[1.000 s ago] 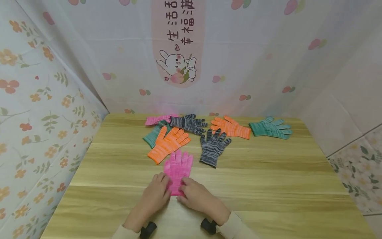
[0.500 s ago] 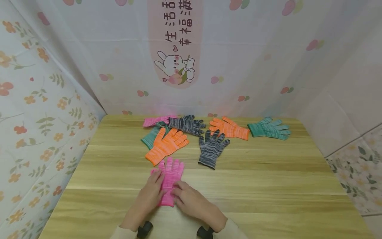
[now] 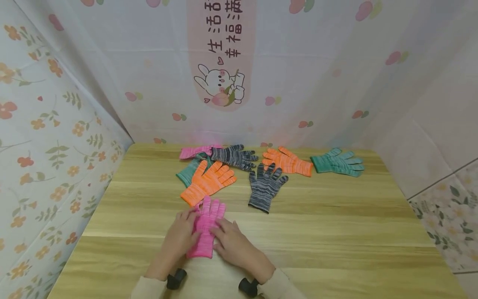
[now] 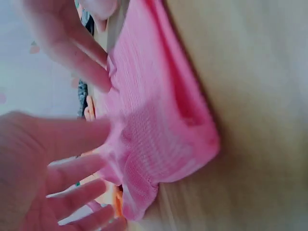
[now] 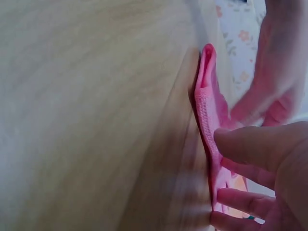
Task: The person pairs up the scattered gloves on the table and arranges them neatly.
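A pink knit glove [image 3: 203,245] lies flat on the wooden table, fingers pointing away and cuff toward me. My left hand [image 3: 179,234] touches its left side with the fingers spread and fairly straight. From the right, my right hand [image 3: 234,241] rests its fingertips on the other edge. The left wrist view shows the glove's cuff [image 4: 187,106] slightly gaping and the fabric wrinkled near the left thumb. Seen from the right wrist, the right thumb and extended fingers [image 5: 245,202] lie against the glove's edge.
Behind lie an orange glove [image 3: 209,182] overlapping a green glove [image 3: 186,172], a grey-black glove [image 3: 233,155] over another pink glove [image 3: 194,151], and a second grey-black glove [image 3: 266,189]. Farther right are an orange glove [image 3: 287,161] and a green glove [image 3: 337,162]. A printed curtain [image 3: 298,83] hangs behind.
The pink glove has shifted left and a little toward me, its fingertips now reaching the orange glove's cuff. Both hands have moved left with it. The other gloves stay put.
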Available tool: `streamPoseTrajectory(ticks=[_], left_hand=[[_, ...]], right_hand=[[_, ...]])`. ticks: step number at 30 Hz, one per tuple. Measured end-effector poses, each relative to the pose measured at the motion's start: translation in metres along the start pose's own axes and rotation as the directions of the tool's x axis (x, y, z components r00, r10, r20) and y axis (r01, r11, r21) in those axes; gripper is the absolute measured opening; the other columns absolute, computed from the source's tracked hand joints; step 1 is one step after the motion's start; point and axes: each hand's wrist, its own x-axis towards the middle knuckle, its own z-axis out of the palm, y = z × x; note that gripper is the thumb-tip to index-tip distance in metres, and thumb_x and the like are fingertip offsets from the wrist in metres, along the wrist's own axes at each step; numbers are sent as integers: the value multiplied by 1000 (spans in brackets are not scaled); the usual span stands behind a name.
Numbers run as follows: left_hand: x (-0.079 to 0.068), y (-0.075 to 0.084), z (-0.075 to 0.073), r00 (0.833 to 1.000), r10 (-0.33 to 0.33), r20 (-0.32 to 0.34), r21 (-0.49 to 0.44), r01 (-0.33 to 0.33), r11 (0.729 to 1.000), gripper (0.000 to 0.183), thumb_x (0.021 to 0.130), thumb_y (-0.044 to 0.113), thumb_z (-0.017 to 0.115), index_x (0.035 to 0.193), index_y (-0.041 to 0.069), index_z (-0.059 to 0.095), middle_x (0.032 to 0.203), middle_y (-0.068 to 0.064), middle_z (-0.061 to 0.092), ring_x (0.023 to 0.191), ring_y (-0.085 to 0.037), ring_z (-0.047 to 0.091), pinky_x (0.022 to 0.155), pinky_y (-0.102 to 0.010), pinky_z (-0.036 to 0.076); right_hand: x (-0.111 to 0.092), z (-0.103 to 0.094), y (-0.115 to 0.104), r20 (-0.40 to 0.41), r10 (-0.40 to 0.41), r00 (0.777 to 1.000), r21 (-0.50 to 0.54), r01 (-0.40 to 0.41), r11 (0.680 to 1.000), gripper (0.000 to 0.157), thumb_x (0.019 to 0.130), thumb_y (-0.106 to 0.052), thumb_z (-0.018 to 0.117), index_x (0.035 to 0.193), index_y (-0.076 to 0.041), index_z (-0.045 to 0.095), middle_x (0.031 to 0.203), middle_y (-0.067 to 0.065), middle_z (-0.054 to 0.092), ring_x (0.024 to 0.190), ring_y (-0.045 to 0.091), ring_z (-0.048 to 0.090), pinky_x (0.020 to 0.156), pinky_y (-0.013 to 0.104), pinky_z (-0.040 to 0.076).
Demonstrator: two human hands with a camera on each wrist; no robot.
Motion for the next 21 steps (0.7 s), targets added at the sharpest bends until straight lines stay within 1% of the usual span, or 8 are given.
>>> streamPoseTrajectory(ticks=[3,6,8,10,13,14,17,21], left_hand=[[13,-4,1,999,7,-32,-18,-8,1000,46,86,14,65,125,-5,50,129,-22,49,120,-37,48,100,-48,42],[26,-11,2,1000,-14,-24,-29,13,999,49,92,17,57,131,-7,42,129,-25,50,121,-39,48,101,-49,40],[33,-18,0,999,-37,-9,-19,37,999,49,93,19,54,132,-8,40,127,-26,51,119,-40,48,99,-50,41],[39,-29,-3,998,-56,9,12,56,998,49,94,20,52,131,-10,41,129,-29,48,121,-43,46,101,-51,38],[44,-49,-13,995,-91,51,30,90,996,47,96,18,48,128,-15,41,133,-34,41,126,-48,38,106,-53,32],[46,-57,-17,993,-102,66,20,101,995,47,96,18,47,127,-17,40,135,-36,38,128,-49,34,108,-54,29],[52,-77,-28,989,-124,78,-8,125,992,46,96,14,45,124,-21,38,134,-41,34,128,-53,29,111,-54,22],[57,-103,-38,984,-151,99,0,152,988,48,96,14,45,125,-23,35,134,-44,31,129,-53,27,113,-54,17]], right_hand=[[-2,1,-2,2,18,1000,0,-18,1000,40,90,-20,58,128,-9,56,140,15,43,133,30,38,103,60,33],[-2,2,-5,13,44,999,-1,-44,999,40,90,-20,57,128,-9,56,142,14,41,134,30,36,104,59,32],[-2,2,-6,22,55,998,-13,-54,998,40,90,-21,56,128,-10,56,142,13,41,135,30,35,104,59,32],[-2,3,-7,38,64,997,-26,-63,998,40,90,-22,56,129,-12,55,142,12,41,135,30,34,104,59,32],[1,4,-10,68,75,995,-32,-73,997,40,90,-24,56,129,-15,54,144,12,38,137,32,32,105,60,30],[2,4,-11,74,75,994,-36,-72,997,40,90,-25,56,130,-16,54,145,11,38,137,32,31,105,61,29],[9,6,-14,89,69,994,-42,-65,997,41,91,-28,57,131,-19,53,147,10,35,138,33,28,105,63,27],[21,9,-18,106,58,993,-55,-53,997,42,91,-31,56,133,-22,53,148,9,33,138,35,27,103,67,25]])
